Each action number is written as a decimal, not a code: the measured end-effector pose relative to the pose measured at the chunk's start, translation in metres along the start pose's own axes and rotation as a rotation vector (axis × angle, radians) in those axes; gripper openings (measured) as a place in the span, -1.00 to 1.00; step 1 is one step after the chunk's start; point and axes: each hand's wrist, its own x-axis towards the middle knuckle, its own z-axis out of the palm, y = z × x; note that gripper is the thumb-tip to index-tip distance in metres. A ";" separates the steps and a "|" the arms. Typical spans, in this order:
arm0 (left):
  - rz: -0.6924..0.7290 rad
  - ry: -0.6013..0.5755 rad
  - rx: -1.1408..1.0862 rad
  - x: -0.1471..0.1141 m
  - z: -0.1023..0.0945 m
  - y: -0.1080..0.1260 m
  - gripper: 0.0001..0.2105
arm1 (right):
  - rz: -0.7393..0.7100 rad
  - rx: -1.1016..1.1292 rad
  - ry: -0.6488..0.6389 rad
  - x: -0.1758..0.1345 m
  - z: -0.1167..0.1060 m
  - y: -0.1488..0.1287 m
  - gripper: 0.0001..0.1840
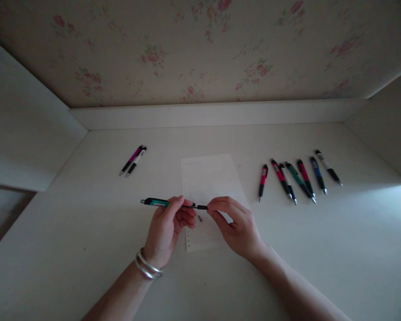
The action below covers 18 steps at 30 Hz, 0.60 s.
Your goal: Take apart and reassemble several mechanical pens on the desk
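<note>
Head view: the right hand (235,225) has thumb and forefinger pinched together on the end of a short black piece (202,207), its other fingers curled. Opposite, the left hand (169,218) has its thumb and fingers clamped on the green pen (156,202), clicker end pointing to the table's left edge. Pen and piece sit nearly level and in line between the hands, over the middle of the table (70,272).

The step in hand looks like work at the pen's front joint; whether the parts are being joined or separated, I cannot tell. The next move seems to call for a firm left hold, straight alignment and a light push or twist from the right fingertips.

The pen is slim, smooth plastic with a pale label; the piece is a matte tube, perhaps rubber. Just below the joint a small bit (200,218), seemingly metal, rests on thin white paper (214,174) punched along its left side. Shiny rounded bangles (147,266) circle the left wrist. Two pens (135,161) lie toward the table's far left corner; seven more (299,180), coloured or white barrels with black grips, fan toward the far right corner
</note>
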 end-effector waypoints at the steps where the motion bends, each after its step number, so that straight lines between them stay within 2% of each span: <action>1: -0.003 0.001 -0.007 0.000 0.000 0.000 -0.78 | 0.006 0.004 -0.001 0.000 0.000 0.000 -0.79; 6: -0.007 -0.009 0.003 0.000 0.000 -0.002 -0.78 | 0.004 0.016 -0.021 -0.001 0.000 -0.001 -0.79; 13: 0.012 -0.098 0.053 0.000 -0.001 -0.008 -0.77 | 0.014 0.009 -0.029 -0.002 0.001 -0.001 -0.82; 18: -0.002 -0.174 0.152 -0.001 -0.001 -0.016 -0.69 | 0.014 0.025 -0.042 0.000 0.003 -0.005 -0.83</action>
